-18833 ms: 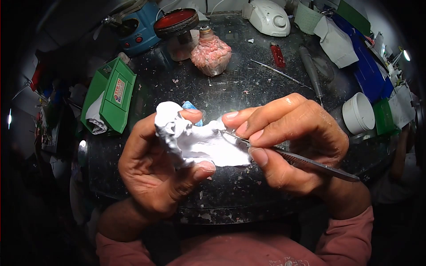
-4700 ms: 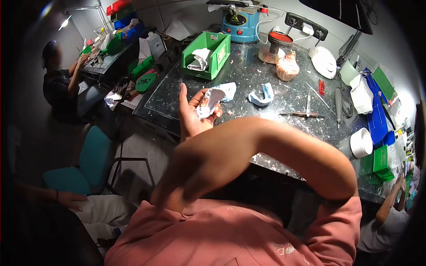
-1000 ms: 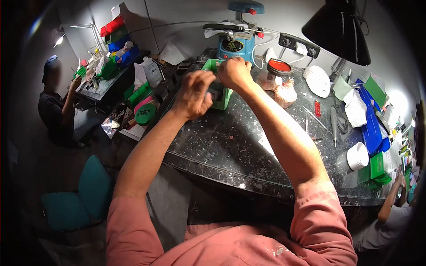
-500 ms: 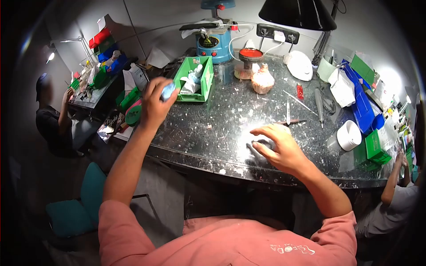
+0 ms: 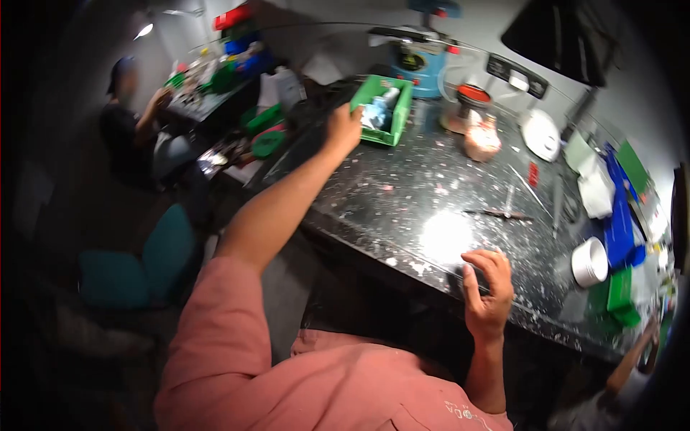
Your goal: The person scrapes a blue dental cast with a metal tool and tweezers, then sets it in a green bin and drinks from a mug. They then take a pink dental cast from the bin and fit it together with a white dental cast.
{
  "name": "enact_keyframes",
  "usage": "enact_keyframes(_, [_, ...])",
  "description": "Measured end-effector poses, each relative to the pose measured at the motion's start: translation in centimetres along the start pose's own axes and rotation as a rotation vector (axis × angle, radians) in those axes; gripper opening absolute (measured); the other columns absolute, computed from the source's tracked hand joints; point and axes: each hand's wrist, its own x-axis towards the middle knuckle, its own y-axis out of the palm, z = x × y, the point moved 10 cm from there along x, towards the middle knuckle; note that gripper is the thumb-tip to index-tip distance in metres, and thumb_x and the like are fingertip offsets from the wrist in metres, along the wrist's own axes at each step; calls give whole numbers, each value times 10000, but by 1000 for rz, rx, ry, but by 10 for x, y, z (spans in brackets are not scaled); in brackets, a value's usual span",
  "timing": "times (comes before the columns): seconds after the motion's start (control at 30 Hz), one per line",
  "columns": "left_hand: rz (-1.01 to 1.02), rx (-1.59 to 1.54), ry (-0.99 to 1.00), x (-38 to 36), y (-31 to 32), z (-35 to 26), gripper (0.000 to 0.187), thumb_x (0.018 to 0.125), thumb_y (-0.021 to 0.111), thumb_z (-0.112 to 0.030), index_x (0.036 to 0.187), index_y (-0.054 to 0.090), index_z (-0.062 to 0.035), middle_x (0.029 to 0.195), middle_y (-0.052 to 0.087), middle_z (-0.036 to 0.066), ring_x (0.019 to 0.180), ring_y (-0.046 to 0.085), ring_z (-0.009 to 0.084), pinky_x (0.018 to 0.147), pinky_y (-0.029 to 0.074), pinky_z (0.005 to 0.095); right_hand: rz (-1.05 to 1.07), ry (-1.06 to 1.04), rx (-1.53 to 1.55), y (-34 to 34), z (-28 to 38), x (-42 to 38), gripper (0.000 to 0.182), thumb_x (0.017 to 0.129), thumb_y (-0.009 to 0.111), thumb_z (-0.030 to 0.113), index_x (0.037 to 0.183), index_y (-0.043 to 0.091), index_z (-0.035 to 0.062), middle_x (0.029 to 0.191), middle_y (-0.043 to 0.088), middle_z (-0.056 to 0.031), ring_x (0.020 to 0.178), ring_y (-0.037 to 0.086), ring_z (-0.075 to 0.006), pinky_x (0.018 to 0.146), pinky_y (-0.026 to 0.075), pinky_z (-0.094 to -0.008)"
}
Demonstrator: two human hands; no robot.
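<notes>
At the back of the bench, my left hand (image 5: 343, 131) grips the left wall of a green plastic bin (image 5: 397, 131), thumb by the rim and the other fingers mostly hidden. Inside the bin lie light-blue and whitish pieces (image 5: 376, 111), too blurred to name. My right hand (image 5: 491, 293) hovers by the bench's front edge, thumb and fingers curved apart with nothing visible between them. Thin tools (image 5: 498, 214) lie on the bench beyond it.
Behind the bin stands a blue machine (image 5: 417, 68). A red-topped pot (image 5: 473, 97) and a pinkish bulb-shaped vessel (image 5: 481, 140) stand to its right. A white cup (image 5: 589, 262) and blue tray (image 5: 618, 215) are farther right. People sit at both sides.
My left hand has moved to the bin's side, and the blue piece it held no longer shows in it. My right hand has drawn back toward the bench edge. The head view has shifted.
</notes>
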Motion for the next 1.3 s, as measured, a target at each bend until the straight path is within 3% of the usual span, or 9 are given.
enact_keyframes(0.17, [16,-18,-198,1,-67,20,295,946,613,-290,995,694,-11,750,646,68,698,531,128,660,437,342,9,-61,-66,-1,10,-4,131,839,631,41,956,680,73,949,654,-64,938,603,-236,1084,330,-501])
enact_keyframes(0.2, [-33,-102,-203,-2,-93,18,358,934,603,-340,896,674,8,722,657,144,665,614,244,613,446,405,13,-72,-71,-2,11,-5,130,839,630,38,953,680,74,943,652,-61,930,602,-231,1084,328,-505])
enact_keyframes(0.3, [-63,-370,-355,8,-163,66,269,889,554,-177,995,697,25,793,649,87,715,561,169,663,439,343,18,-78,-53,-5,10,-6,155,801,636,20,935,686,77,918,647,-52,917,597,-233,1084,327,-496])
enact_keyframes(0.5, [-170,-307,-438,39,-313,159,304,939,565,-220,1090,691,13,938,667,60,797,581,143,709,454,301,45,-72,-72,1,12,-5,161,758,582,20,886,675,48,860,616,-77,862,582,-260,1108,292,-533])
enact_keyframes(0.73, [-647,222,-391,118,-405,355,350,911,602,-262,1072,693,35,942,709,145,834,681,235,741,503,358,-8,-183,-251,14,34,15,140,858,607,82,936,689,0,876,645,-125,827,606,-268,1032,376,-486])
enact_keyframes(0.9, [-777,546,-562,167,-400,419,369,876,615,-325,1052,726,-20,996,721,203,952,701,331,845,526,418,55,-139,-397,34,34,38,104,852,581,15,889,655,-47,858,632,-163,767,580,-308,782,462,-439])
enact_keyframes(1.1, [-708,628,-521,190,-369,463,410,891,615,-400,1044,729,-37,887,725,202,879,706,334,802,525,423,27,26,-518,39,28,41,110,831,587,-26,909,659,-53,898,630,-184,808,578,-336,778,470,-446])
enact_keyframes(1.23, [-738,643,-338,195,-350,467,1073,709,726,-681,1405,384,61,1321,544,294,1233,525,429,1058,381,442,-24,97,-516,38,24,38,97,820,614,-39,899,669,-49,899,634,-184,821,582,-329,782,472,-426])
enact_keyframes(1.3, [-673,661,-241,191,-342,478,1141,646,754,-714,1381,384,76,1323,514,329,1282,471,443,1090,336,473,-43,101,-504,36,22,36,82,822,627,-29,888,671,-48,892,636,-181,809,585,-322,769,473,-415])
